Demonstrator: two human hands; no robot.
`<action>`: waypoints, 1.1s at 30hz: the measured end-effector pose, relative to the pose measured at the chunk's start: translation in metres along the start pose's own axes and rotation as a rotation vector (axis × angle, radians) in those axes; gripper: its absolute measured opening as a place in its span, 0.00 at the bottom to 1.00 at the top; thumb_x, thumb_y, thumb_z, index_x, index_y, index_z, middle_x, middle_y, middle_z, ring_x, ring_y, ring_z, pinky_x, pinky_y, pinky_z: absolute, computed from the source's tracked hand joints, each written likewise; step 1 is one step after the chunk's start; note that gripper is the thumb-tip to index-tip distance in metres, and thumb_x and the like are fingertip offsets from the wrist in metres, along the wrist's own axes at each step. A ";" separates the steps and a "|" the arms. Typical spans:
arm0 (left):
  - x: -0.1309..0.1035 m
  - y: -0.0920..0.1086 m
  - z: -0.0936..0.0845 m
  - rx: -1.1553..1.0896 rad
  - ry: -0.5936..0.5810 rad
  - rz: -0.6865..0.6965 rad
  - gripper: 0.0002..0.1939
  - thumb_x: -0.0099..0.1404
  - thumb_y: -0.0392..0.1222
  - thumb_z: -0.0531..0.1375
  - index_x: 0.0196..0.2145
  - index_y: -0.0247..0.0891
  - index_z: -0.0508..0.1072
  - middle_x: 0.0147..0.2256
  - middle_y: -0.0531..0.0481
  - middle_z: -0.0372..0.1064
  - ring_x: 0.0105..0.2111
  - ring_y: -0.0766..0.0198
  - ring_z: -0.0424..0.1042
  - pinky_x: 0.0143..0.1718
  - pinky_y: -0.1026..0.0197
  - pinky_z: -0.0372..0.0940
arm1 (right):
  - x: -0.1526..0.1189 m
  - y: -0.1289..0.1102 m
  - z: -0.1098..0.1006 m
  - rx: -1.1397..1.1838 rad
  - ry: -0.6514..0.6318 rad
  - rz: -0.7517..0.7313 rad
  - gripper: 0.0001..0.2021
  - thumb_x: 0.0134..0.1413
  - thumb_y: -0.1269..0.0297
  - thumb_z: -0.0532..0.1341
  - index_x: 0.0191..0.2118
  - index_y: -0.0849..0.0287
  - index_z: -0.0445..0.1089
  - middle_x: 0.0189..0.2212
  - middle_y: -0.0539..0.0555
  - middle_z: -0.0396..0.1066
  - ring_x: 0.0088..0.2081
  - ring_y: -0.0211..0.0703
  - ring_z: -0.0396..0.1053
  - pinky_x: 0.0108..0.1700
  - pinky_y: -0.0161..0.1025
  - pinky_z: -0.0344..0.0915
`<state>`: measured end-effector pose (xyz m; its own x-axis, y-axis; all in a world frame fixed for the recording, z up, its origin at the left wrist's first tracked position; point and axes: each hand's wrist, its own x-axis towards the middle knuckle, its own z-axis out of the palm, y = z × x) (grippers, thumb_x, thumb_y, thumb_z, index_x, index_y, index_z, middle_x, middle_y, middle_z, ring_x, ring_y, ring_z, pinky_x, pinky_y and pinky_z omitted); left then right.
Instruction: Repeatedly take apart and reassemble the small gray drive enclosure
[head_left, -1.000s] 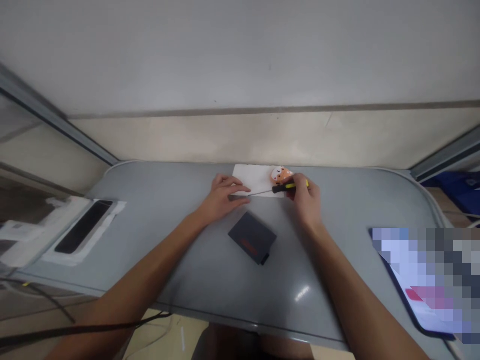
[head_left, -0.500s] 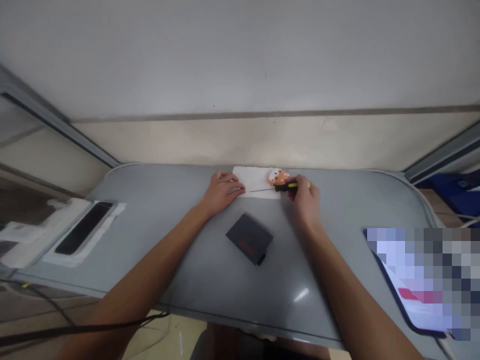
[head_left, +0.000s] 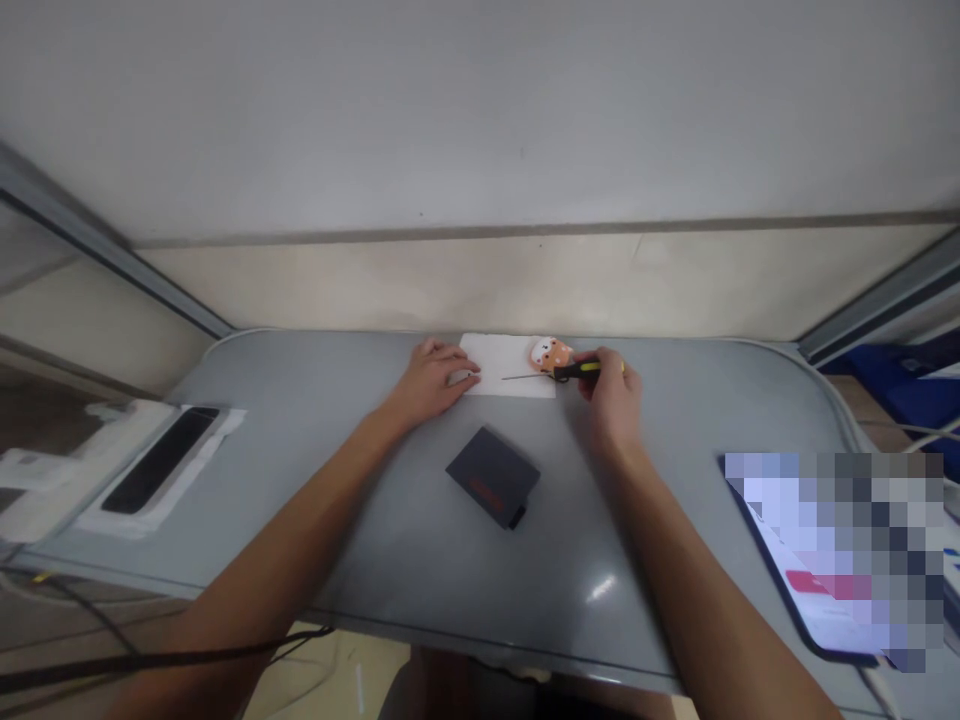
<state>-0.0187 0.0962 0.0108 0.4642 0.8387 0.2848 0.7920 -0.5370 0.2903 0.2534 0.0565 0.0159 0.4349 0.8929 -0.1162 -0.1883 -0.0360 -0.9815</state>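
Observation:
My right hand [head_left: 616, 395] grips a screwdriver [head_left: 589, 370] with a black and yellow handle. Its thin shaft points left, over a white sheet [head_left: 491, 355] at the back of the table. My left hand [head_left: 433, 382] rests at the sheet's left edge, thumb and fingers apart; a tiny dark speck shows between them, too small to name. An orange and white object with an animal face [head_left: 550, 354] lies on the sheet's right part, just beyond the screwdriver. Nearer to me, between my forearms, a flat dark grey box [head_left: 493, 477] with reddish print lies at an angle.
A grey table [head_left: 315, 370] meets a pale wall panel behind. On the left, a black phone-like slab [head_left: 161, 460] lies on white paper. A tablet [head_left: 810, 600] with a lit, partly blurred screen is at right. Black cables [head_left: 165, 660] cross the lower left.
My left thumb and fingers have spread, and the hand has drawn slightly left. The screwdriver has stayed nearly in place over the sheet. The whole view has shifted a little.

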 end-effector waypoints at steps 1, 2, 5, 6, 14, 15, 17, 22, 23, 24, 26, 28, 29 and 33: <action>-0.003 0.004 -0.004 -0.025 0.017 -0.010 0.12 0.74 0.48 0.61 0.44 0.44 0.84 0.48 0.46 0.79 0.48 0.54 0.71 0.62 0.44 0.58 | 0.001 0.000 -0.001 0.004 0.002 -0.008 0.17 0.57 0.52 0.57 0.30 0.58 0.78 0.23 0.49 0.69 0.26 0.39 0.64 0.31 0.39 0.58; -0.008 0.010 -0.008 -0.064 0.024 -0.024 0.13 0.75 0.48 0.61 0.46 0.43 0.84 0.50 0.46 0.79 0.50 0.53 0.72 0.64 0.44 0.58 | 0.001 0.000 -0.002 -0.001 0.003 -0.016 0.17 0.57 0.52 0.57 0.29 0.57 0.77 0.23 0.49 0.68 0.26 0.39 0.63 0.31 0.39 0.58; -0.028 0.031 -0.025 -0.279 -0.147 -0.072 0.22 0.71 0.56 0.65 0.58 0.46 0.78 0.59 0.45 0.75 0.57 0.52 0.73 0.63 0.47 0.64 | 0.002 -0.002 -0.007 -0.060 0.033 -0.040 0.16 0.55 0.54 0.57 0.23 0.56 0.73 0.21 0.49 0.66 0.25 0.40 0.62 0.30 0.39 0.58; -0.036 0.038 -0.030 -0.342 -0.246 -0.084 0.27 0.68 0.58 0.68 0.62 0.48 0.76 0.61 0.45 0.73 0.59 0.51 0.73 0.62 0.49 0.67 | 0.002 -0.003 -0.009 -0.084 0.045 -0.063 0.17 0.54 0.55 0.56 0.20 0.56 0.71 0.20 0.49 0.64 0.25 0.40 0.61 0.29 0.39 0.58; -0.085 0.059 -0.041 -0.484 -0.460 -0.111 0.45 0.55 0.53 0.78 0.67 0.53 0.70 0.68 0.44 0.65 0.67 0.45 0.67 0.70 0.42 0.61 | -0.012 -0.027 -0.025 -0.313 -0.376 -0.401 0.15 0.47 0.62 0.56 0.12 0.55 0.61 0.13 0.48 0.54 0.20 0.37 0.54 0.25 0.39 0.47; -0.087 0.060 -0.040 -0.474 -0.453 -0.121 0.48 0.53 0.53 0.79 0.68 0.53 0.69 0.68 0.44 0.66 0.67 0.44 0.66 0.70 0.41 0.61 | -0.015 -0.029 -0.025 -0.330 -0.425 -0.402 0.15 0.47 0.63 0.56 0.13 0.55 0.61 0.13 0.48 0.54 0.20 0.36 0.53 0.25 0.39 0.47; -0.088 0.061 -0.037 -0.444 -0.417 -0.112 0.48 0.52 0.52 0.80 0.68 0.53 0.68 0.67 0.43 0.67 0.67 0.43 0.66 0.70 0.39 0.60 | -0.022 -0.031 -0.023 -0.357 -0.490 -0.398 0.15 0.47 0.63 0.55 0.13 0.55 0.59 0.13 0.47 0.52 0.19 0.36 0.51 0.25 0.39 0.45; -0.074 0.068 -0.024 -0.384 -0.280 -0.022 0.41 0.53 0.53 0.79 0.62 0.48 0.71 0.61 0.43 0.71 0.62 0.44 0.70 0.66 0.41 0.64 | -0.030 -0.034 -0.019 -0.409 -0.525 -0.471 0.15 0.48 0.65 0.56 0.14 0.55 0.57 0.14 0.46 0.49 0.20 0.34 0.48 0.25 0.39 0.44; -0.070 0.071 -0.020 -0.372 -0.267 -0.015 0.41 0.53 0.54 0.79 0.61 0.47 0.72 0.61 0.42 0.71 0.61 0.43 0.70 0.65 0.41 0.65 | -0.030 -0.034 -0.019 -0.405 -0.511 -0.483 0.15 0.48 0.65 0.55 0.14 0.55 0.57 0.14 0.46 0.49 0.20 0.35 0.49 0.25 0.39 0.44; -0.067 0.074 -0.016 -0.352 -0.256 -0.014 0.41 0.53 0.55 0.79 0.61 0.46 0.72 0.60 0.41 0.71 0.61 0.42 0.70 0.64 0.41 0.65 | -0.030 -0.034 -0.019 -0.393 -0.490 -0.489 0.15 0.48 0.65 0.55 0.14 0.55 0.58 0.14 0.46 0.50 0.20 0.35 0.49 0.26 0.39 0.44; -0.063 0.082 -0.009 -0.292 -0.237 -0.026 0.41 0.54 0.57 0.78 0.60 0.45 0.71 0.60 0.40 0.71 0.61 0.40 0.69 0.64 0.39 0.65 | -0.030 -0.035 -0.018 -0.368 -0.436 -0.495 0.15 0.48 0.65 0.54 0.13 0.55 0.59 0.13 0.47 0.51 0.19 0.36 0.51 0.25 0.40 0.46; -0.062 0.090 -0.004 -0.237 -0.225 -0.028 0.40 0.56 0.59 0.77 0.61 0.45 0.70 0.59 0.40 0.71 0.61 0.40 0.69 0.64 0.38 0.64 | -0.030 -0.034 -0.017 -0.350 -0.388 -0.514 0.15 0.47 0.65 0.54 0.13 0.55 0.59 0.13 0.47 0.52 0.19 0.36 0.51 0.25 0.40 0.46; -0.062 0.094 -0.002 -0.219 -0.223 -0.025 0.40 0.57 0.59 0.76 0.61 0.45 0.70 0.59 0.41 0.71 0.60 0.41 0.69 0.64 0.38 0.64 | -0.030 -0.034 -0.017 -0.342 -0.367 -0.527 0.15 0.46 0.65 0.54 0.13 0.55 0.59 0.13 0.48 0.52 0.19 0.36 0.51 0.25 0.40 0.46; -0.065 0.098 0.000 -0.187 -0.232 -0.019 0.41 0.57 0.60 0.76 0.63 0.45 0.68 0.60 0.40 0.70 0.61 0.42 0.68 0.65 0.40 0.63 | -0.031 -0.030 -0.017 -0.285 -0.298 -0.568 0.14 0.46 0.66 0.54 0.13 0.54 0.58 0.13 0.48 0.53 0.20 0.37 0.52 0.25 0.40 0.47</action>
<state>0.0282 -0.0111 0.0206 0.5452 0.8356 0.0677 0.7248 -0.5104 0.4627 0.2602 0.0220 0.0463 0.1303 0.8920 0.4328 0.2526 0.3922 -0.8845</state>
